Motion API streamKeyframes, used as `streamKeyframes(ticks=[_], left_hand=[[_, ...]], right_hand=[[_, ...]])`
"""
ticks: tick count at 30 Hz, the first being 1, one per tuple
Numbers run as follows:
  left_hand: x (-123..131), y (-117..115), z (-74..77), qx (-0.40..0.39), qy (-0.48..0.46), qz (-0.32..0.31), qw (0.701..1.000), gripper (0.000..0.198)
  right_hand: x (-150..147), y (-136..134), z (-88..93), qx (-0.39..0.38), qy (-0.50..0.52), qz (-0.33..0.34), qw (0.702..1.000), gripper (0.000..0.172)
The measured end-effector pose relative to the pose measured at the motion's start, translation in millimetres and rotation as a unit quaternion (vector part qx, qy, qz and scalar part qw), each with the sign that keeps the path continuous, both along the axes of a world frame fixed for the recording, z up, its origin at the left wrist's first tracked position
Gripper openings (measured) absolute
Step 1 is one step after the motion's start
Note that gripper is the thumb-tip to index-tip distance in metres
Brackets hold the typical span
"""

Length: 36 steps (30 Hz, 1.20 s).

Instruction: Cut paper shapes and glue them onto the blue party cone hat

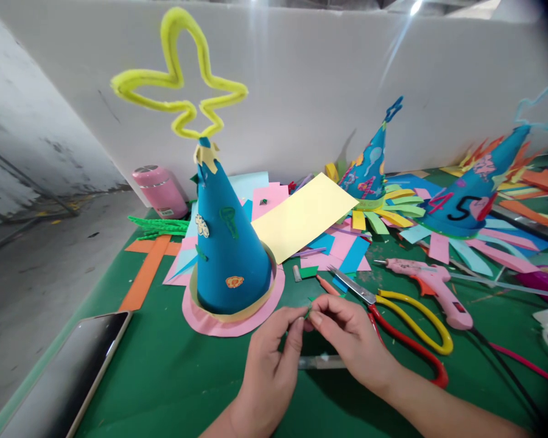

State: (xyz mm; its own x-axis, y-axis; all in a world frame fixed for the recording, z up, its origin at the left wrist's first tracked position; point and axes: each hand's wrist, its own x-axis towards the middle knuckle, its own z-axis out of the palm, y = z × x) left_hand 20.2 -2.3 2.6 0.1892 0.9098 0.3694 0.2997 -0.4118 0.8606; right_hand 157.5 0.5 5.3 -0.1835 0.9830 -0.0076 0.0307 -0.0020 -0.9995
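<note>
My left hand point(274, 359) and my right hand point(347, 334) meet above the green table, fingertips pinched together on a tiny green piece point(308, 309). It looks like paper, mostly covered by my fingers. Just beyond my left hand stands a blue paper cone hat point(232, 243) with a pink and cream brim and small stickers. A yellow fuzzy wire shape point(182, 79) rises from its tip. Beside my right hand lie scissors point(393, 304) with one red and one yellow handle. A clear stick or tool point(319, 363) rests under my hands, partly hidden.
A pink glue gun point(432, 286) lies at the right, its black cord trailing away. Two more blue cone hats point(369, 164) stand behind among paper strips. A cream sheet point(305, 216) lies mid-table. At the left are a phone point(68, 377), orange strips point(147, 274) and a pink bottle point(161, 190).
</note>
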Motion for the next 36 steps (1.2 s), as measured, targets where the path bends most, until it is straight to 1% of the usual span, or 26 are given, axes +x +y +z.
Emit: streamKeyframes(ticks=[3, 8, 17, 23, 31, 34, 36], left_hand=[[0, -1, 1.0, -0.004, -0.012, -0.001, 1.0, 0.016], [1, 0, 0.6, 0.023, -0.003, 0.0, 1.0, 0.016], [0, 1, -3.1, 0.045, 0.011, -0.008, 0.999, 0.017], [-3, 2, -6.0, 0.119, 0.066, -0.004, 0.991, 0.022], [-6, 4, -9.9, 0.224, 0.133, -0.019, 0.965, 0.027], [-6, 5, -10.5, 0.237, 0.145, -0.02, 0.96, 0.028], [-5, 5, -8.5, 0.223, 0.133, -0.02, 0.966, 0.027]], right_hand=[[1, 0, 1.0, -0.005, 0.001, 0.001, 1.0, 0.02], [1, 0, 3.4, -0.018, 0.015, 0.01, 1.0, 0.023], [1, 0, 2.9, -0.007, 0.009, 0.012, 1.0, 0.024], [1, 0, 1.8, -0.007, 0.005, 0.016, 1.0, 0.028], [3, 1, 0.4, -0.002, 0.011, 0.025, 1.0, 0.028], [4, 1, -0.2, 0.0, 0.008, 0.025, 1.0, 0.026], [5, 2, -0.7, -0.004, 0.005, 0.026, 1.0, 0.023]])
